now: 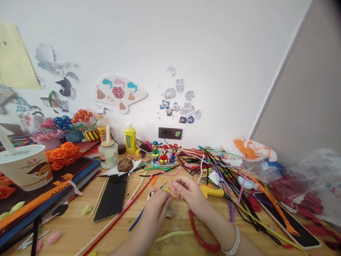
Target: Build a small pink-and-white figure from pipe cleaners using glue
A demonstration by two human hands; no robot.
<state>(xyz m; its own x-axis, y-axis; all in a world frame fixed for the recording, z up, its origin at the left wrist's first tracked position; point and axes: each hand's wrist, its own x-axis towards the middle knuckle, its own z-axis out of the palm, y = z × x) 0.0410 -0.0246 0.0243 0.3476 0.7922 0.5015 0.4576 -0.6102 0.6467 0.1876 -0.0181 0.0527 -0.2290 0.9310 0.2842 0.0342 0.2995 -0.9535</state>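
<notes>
Both hands meet over the middle of the wooden table. My left hand (158, 203) is closed, fingers pinching the lower part of a short pink pipe cleaner (173, 192). My right hand (189, 193) pinches the same pipe cleaner near its upper end. A yellow strand (167, 190) runs by the fingertips; whether it is joined to the pink one I cannot tell. Close to my left hand lie a small black-and-white figure piece (151, 193) and a blue pipe cleaner (136, 222). Beyond my right hand is a yellow-handled tool (214, 192), its front partly covered.
Three small figures (163, 156) stand on a tray at the back. Many loose pipe cleaners (213, 163) spread to the right, near a phone (306, 233). Left are a black tablet or phone (112, 197), a candle jar (108, 156), a drink cup (29, 170) and a yellow bottle (130, 138).
</notes>
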